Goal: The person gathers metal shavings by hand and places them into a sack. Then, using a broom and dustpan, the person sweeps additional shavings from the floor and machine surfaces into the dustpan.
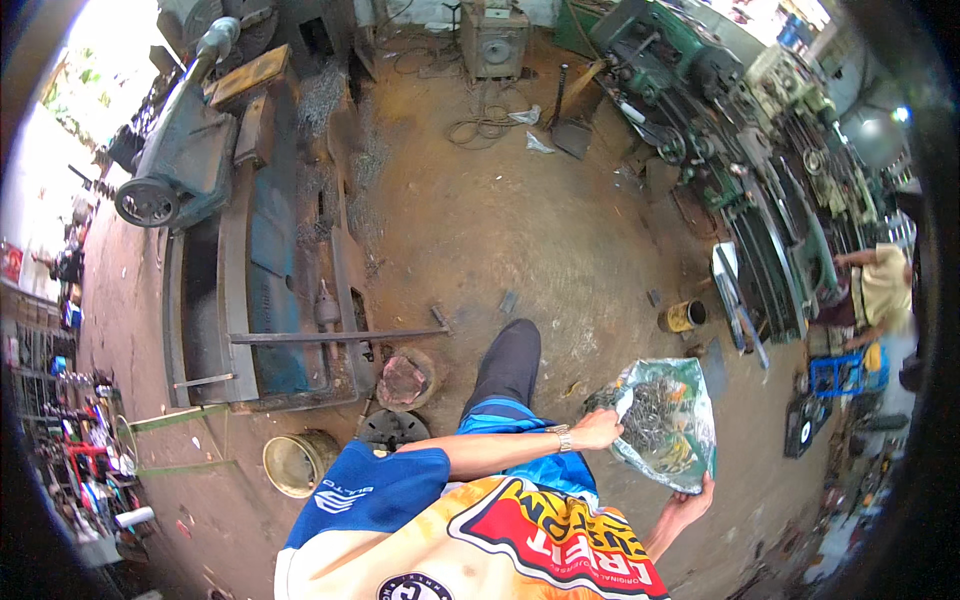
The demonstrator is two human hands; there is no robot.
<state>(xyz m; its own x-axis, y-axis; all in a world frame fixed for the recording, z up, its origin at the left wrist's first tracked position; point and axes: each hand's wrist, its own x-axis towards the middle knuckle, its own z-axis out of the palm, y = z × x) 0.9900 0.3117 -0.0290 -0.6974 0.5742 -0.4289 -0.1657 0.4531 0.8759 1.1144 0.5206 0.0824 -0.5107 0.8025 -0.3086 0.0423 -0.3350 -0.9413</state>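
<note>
A white and green sack (706,425) is held out at my right side, its mouth spread wide. Curly grey metal shavings (655,415) lie inside it. My left hand (598,429), with a watch (563,437) on the wrist, reaches across my body and is closed at the sack's left edge. At the near right edge, my right hand (690,503) grips the rim with its fingers wrapped around the plastic. The sack's underside is out of sight.
A large lathe (265,290) stands on the left, a long bar (340,336) across it. Green machines (740,160) line the right, where another person (880,285) stands. Near me are a pale bucket (297,466), a round metal chuck (393,428) and a yellow can (682,317). A dustpan (571,138) sits farther off.
</note>
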